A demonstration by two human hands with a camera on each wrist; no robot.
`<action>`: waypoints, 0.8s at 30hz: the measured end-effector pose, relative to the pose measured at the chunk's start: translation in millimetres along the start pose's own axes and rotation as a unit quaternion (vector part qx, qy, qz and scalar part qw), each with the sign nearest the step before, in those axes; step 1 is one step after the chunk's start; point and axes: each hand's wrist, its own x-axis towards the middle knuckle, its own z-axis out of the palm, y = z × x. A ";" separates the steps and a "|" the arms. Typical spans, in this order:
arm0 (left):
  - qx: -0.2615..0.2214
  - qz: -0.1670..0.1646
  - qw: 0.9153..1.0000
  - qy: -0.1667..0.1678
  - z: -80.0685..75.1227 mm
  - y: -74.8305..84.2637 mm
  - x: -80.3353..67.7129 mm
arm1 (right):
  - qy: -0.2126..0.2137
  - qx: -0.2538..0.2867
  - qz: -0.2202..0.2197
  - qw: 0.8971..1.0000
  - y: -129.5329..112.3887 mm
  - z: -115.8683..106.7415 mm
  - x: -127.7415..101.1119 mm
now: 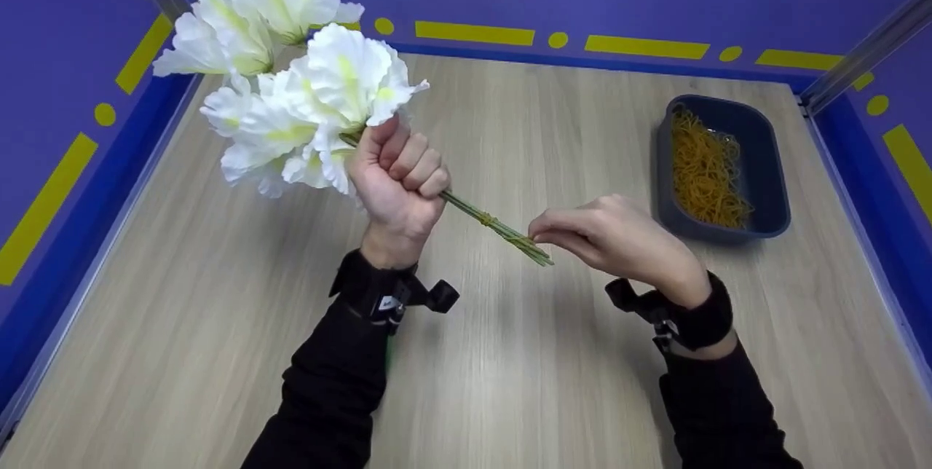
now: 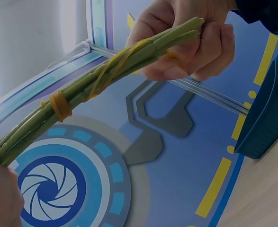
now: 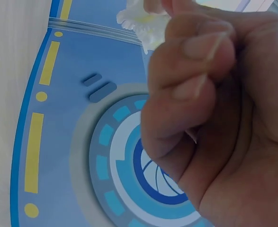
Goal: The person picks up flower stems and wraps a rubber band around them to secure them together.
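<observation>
White flowers (image 1: 320,94) in head view, banded stems (image 2: 79,87) close in left-wrist view

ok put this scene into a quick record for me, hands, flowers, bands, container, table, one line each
left hand: grips the stems just below the blooms
right hand: pinches the looser band near the stem ends
flowers: white, yellow-green centres
bands on stems: tight band wound round; looser band nearer the ends
container: dark, open, holds yellow rubber bands
table: light wood grain
</observation>
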 end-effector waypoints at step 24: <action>-0.015 -0.036 0.999 0.037 -16.2 -33.9 -1.8 | 0.169 -0.043 -0.085 0.981 7.1 28.3 21.5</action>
